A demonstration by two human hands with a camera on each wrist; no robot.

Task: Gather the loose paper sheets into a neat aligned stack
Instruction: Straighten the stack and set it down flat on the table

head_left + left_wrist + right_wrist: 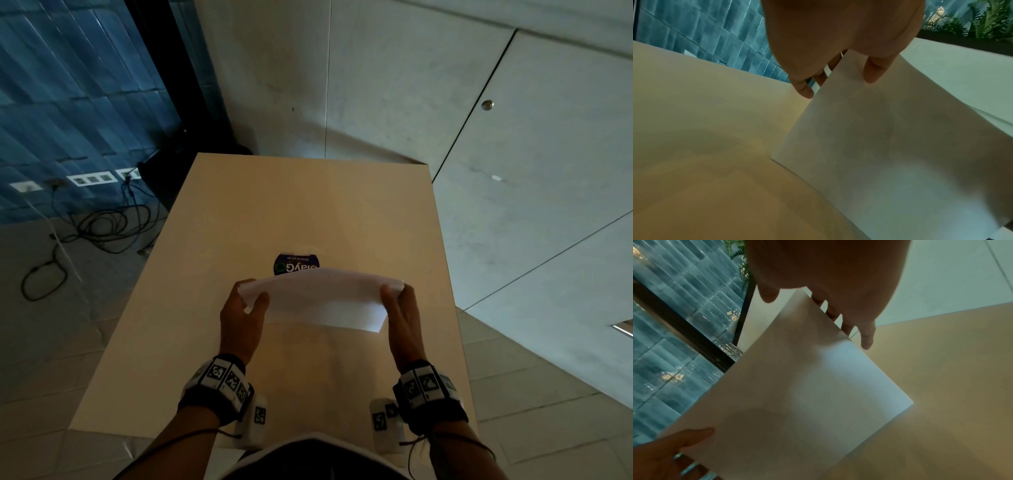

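A stack of white paper sheets (322, 301) stands on its lower edge on the beige table (239, 212), held upright and slightly bowed. My left hand (245, 305) grips the stack's left side, thumb in front and fingers behind. My right hand (399, 301) grips the right side the same way. In the left wrist view the paper stack (890, 154) has my thumb (872, 71) on its near face. In the right wrist view the paper stack (807, 394) runs from my right hand (818, 305) down to the left hand's thumb (684, 438).
A blue round label or packet (296, 267) lies on the table just behind the stack, partly hidden. Black cables (102, 226) lie on the floor at the left by wall sockets. Pale panels and floor tiles lie to the right of the table.
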